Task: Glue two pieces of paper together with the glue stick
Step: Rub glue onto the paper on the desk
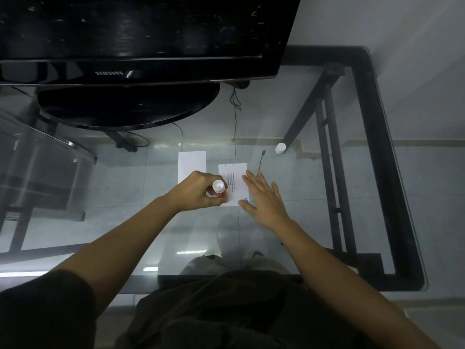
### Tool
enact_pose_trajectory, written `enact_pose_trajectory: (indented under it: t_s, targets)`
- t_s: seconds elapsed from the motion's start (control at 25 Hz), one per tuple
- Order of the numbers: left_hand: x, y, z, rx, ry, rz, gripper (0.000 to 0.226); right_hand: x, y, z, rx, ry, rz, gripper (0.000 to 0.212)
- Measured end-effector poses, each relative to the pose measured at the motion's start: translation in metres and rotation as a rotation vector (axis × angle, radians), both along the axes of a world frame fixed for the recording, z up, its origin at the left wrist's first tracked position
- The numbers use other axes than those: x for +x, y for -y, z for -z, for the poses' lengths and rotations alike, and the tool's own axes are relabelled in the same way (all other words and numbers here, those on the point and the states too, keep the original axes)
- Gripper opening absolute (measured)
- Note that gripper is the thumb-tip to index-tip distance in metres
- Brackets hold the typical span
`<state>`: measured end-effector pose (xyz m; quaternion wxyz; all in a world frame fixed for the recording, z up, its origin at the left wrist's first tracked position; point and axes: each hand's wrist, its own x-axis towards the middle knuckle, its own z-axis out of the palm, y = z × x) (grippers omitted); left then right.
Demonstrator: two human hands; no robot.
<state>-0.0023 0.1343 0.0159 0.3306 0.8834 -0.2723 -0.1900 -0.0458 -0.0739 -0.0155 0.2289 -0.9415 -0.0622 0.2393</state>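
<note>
Two white papers lie on the glass table. The blank paper (191, 164) is on the left, partly under my left hand. The printed paper (232, 182) lies to its right. My left hand (195, 192) is closed around a glue stick (219, 188) with a red body and white end, held upright with its lower end at the printed paper's left edge. My right hand (261, 197) lies flat with fingers spread on the printed paper's right edge. The glue stick's white cap (280, 148) stands apart at the back right.
A black monitor (141, 34) on a round stand (128, 107) fills the back left of the glass table (314, 222). A thin cable (261, 161) lies just right of the printed paper. The table's black frame (377, 147) runs along the right.
</note>
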Motion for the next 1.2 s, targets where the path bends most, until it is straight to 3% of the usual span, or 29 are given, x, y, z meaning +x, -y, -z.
enact_pose_trajectory:
  t_s: [0.36, 0.68, 1.04, 1.2]
  targets:
    - [0.042, 0.011, -0.009, 0.002, 0.078, -0.224, 0.019, 0.0, 0.001, -0.001, 0.008, 0.002, -0.002, 0.067]
    - [0.0, 0.016, -0.005, 0.065, -0.031, 0.0, 0.024, -0.001, 0.002, 0.002, -0.008, 0.03, 0.004, 0.068]
    - [0.055, 0.023, -0.011, 0.076, 0.008, -0.167, 0.018, 0.0, 0.001, 0.003, 0.01, 0.034, 0.01, 0.07]
    - [0.023, 0.023, -0.01, 0.022, 0.005, -0.089, 0.02, -0.002, 0.001, 0.004, 0.001, 0.033, 0.06, 0.078]
